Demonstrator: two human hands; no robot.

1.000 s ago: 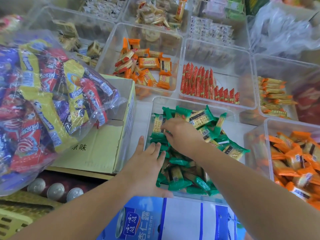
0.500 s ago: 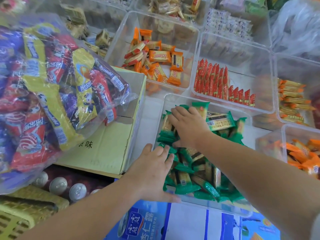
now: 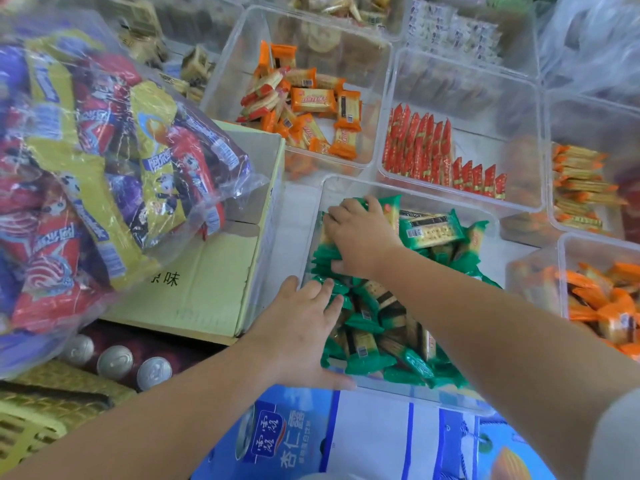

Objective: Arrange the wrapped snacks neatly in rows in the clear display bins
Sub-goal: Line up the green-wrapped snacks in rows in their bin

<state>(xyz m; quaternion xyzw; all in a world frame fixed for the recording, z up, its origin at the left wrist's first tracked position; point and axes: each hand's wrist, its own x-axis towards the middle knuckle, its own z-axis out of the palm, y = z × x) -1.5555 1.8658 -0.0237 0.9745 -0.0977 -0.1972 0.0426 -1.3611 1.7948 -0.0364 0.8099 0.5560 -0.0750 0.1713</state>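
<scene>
Fingers (image 3: 322, 289) of the left hand (image 3: 301, 334) lie straight and a little apart, their tips on the green snacks (image 3: 433, 230) at the left side of the clear bin (image 3: 415, 396), the thumb stretched along its front wall. The right hand (image 3: 360, 237) curls its fingers over a stacked row of those snacks at the bin's far left; the rest lie in a loose heap. A cardboard box (image 3: 207, 265) stands just left of the bin, with a clear bag of sweets (image 3: 86, 174) resting on it.
</scene>
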